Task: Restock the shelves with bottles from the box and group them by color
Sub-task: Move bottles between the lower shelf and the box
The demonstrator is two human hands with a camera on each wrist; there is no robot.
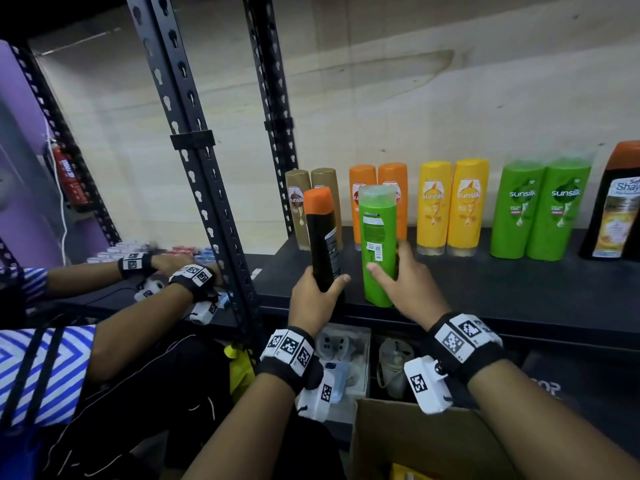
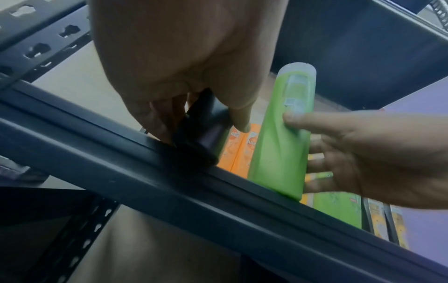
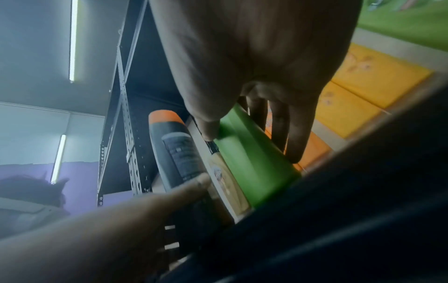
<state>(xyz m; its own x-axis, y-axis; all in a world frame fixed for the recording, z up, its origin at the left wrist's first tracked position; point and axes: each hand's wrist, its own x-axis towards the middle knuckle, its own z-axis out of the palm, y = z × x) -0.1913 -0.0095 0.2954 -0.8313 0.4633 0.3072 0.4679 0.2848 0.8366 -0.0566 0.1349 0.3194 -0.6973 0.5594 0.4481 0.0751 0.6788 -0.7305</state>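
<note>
My left hand (image 1: 317, 292) grips a black bottle with an orange cap (image 1: 323, 237) near its base, upright at the front edge of the black shelf (image 1: 485, 292). Just to its right, my right hand (image 1: 403, 278) holds a green bottle (image 1: 377, 244) that stands on the shelf's front edge. The left wrist view shows the green bottle (image 2: 283, 134) and the black bottle (image 2: 201, 126); the right wrist view shows both bottles too, black (image 3: 177, 153) and green (image 3: 252, 164). Behind them stand pairs of brown (image 1: 313, 209), orange (image 1: 379, 181), yellow (image 1: 450, 209) and green bottles (image 1: 540, 209), and a black one (image 1: 616, 202).
An open cardboard box (image 1: 415, 441) sits below the shelf, under my right forearm. A black perforated upright (image 1: 204, 188) rises left of my left hand. Another person's hands (image 1: 180, 271) work on the neighbouring shelf to the left. Bare shelf lies in front of the rows.
</note>
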